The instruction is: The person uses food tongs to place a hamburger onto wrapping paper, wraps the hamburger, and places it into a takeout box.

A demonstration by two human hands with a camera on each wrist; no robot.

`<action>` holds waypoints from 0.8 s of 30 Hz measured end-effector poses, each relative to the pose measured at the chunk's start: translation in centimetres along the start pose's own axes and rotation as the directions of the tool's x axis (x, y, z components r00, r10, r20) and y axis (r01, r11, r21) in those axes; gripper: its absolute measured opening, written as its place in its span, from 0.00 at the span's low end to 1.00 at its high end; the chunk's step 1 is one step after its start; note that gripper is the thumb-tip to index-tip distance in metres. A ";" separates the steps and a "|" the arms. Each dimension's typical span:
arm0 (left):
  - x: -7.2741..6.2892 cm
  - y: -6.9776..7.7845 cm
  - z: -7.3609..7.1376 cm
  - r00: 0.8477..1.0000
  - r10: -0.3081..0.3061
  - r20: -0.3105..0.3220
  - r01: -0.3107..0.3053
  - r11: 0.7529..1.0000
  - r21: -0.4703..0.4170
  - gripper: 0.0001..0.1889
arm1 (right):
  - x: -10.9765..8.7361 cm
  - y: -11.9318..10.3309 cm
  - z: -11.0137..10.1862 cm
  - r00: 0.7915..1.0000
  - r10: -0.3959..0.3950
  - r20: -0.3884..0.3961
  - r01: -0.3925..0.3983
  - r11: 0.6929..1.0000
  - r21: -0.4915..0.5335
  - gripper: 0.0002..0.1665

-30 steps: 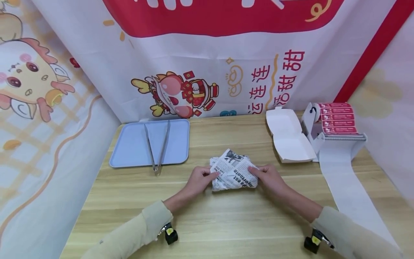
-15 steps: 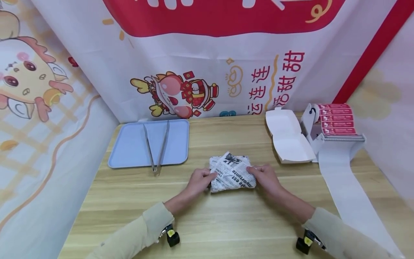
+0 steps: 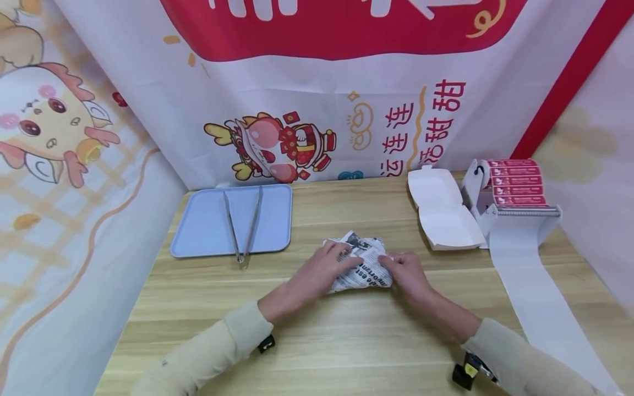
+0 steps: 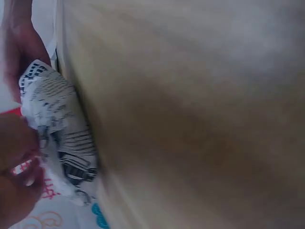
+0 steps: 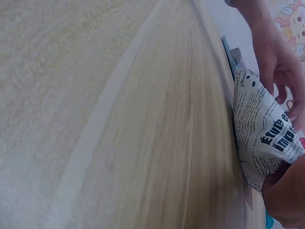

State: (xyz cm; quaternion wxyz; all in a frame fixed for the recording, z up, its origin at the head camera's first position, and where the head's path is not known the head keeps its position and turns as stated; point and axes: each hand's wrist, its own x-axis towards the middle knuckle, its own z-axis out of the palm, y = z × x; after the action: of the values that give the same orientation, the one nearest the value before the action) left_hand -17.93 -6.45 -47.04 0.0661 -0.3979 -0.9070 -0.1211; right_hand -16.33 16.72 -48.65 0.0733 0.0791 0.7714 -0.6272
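Note:
A packet wrapped in newspaper-print paper [image 3: 370, 273] lies on the wooden table in front of me. My right hand [image 3: 410, 276] pinches its right edge, thumb on top. Over the packet's left part reaches my left hand [image 3: 319, 273], fingers loosely bent and touching the paper; it covers that side in the head view. In the right wrist view the left hand [image 5: 281, 67] hangs above the packet's far end [image 5: 259, 126], a gap showing between thumb and fingers. The left wrist view is blurred, with the packet [image 4: 62, 129] beside the hand. What the paper wraps is hidden.
Metal tongs [image 3: 231, 231] lie across a light blue tray [image 3: 198, 225] at the back left. An unfolded white paper box [image 3: 448, 220] lies at the back right, beside a label dispenser [image 3: 520, 209]. Its white backing strip [image 3: 540, 308] trails along the table's right side.
My left hand has let go of the packet's left edge and moved right over its top. The right hand keeps its pinch on the right edge; the packet stays nearly in place.

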 end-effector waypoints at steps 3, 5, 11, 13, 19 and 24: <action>0.6 0.4 -0.8 0.987 0.027 0.158 -0.033 0.999 0.035 0.30 | -0.1 0.3 -0.8 0.996 -0.043 0.078 0.054 0.988 -0.148 0.21; 1.0 0.7 -1.1 0.980 0.011 0.199 -0.018 0.999 0.033 0.28 | -0.3 0.3 -1.7 0.985 -0.049 0.168 0.087 0.969 -0.231 0.21; 1.4 1.2 -1.4 0.985 0.001 0.173 -0.007 0.999 0.037 0.19 | -0.9 0.1 -3.1 0.934 -0.014 0.357 0.125 0.949 -0.289 0.14; 1.4 1.2 -1.4 0.985 -0.002 0.174 -0.005 0.999 0.042 0.20 | -0.8 0.3 -3.1 0.923 -0.025 0.383 0.140 0.951 -0.277 0.12; 1.6 1.3 -1.2 0.986 0.022 0.167 -0.036 0.996 0.081 0.22 | -0.5 1.0 -3.4 0.882 -0.062 0.468 0.211 0.939 -0.272 0.10; 1.7 1.6 -1.0 0.987 0.039 0.154 -0.059 0.990 0.125 0.22 | -0.6 0.8 -4.0 0.873 -0.074 0.482 0.272 0.895 -0.354 0.11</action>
State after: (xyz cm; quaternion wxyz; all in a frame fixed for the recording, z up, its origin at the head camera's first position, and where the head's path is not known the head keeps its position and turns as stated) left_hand -17.87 -4.53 -45.47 0.0255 -0.4229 -0.9053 -0.0300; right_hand -15.59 20.73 -48.51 0.2095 -0.1585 0.8505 -0.4556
